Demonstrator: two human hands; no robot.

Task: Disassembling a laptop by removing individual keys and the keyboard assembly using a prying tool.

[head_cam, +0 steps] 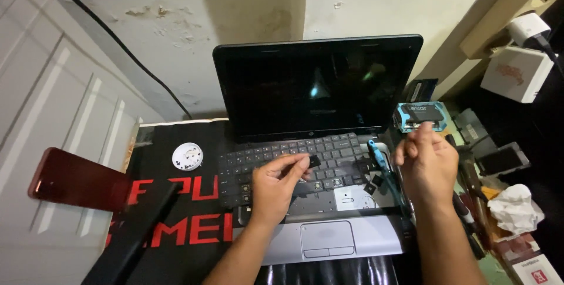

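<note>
Taking the laptop (317, 144) as the landmark and going left to right: well to its left a red phone (73, 179) is lying flat near the table edge, and a small white round disc (187, 157) is sitting just left of the keyboard (294, 164) on the black mat with red lettering (176, 214), likely parked there out of the way. A dark bar (135, 232) is slanting across the mat's lower left; what it is cannot be told.

Over the keyboard's middle the left hand (276, 185) is hovering, its grip pinched together on a loose black keycap (314, 160), held just above the rows, apparently so it can be lined up with a bare spot. Right of that, several keys are missing and pale patches of the tray (352, 198) are showing; a few loose keycaps (371, 185) are lying beside them.

At the laptop's right edge a blue tool (379, 161) is resting within reach. The right hand (426, 164) is raised there, fingers curled together; whether it is holding anything cannot be told, since the back of the hand is hiding the fingertips. Behind it a blue-framed small box (420, 114) is partly covered. Further right, a crumpled white tissue (514, 205) and dim clutter are hard to make out.
</note>
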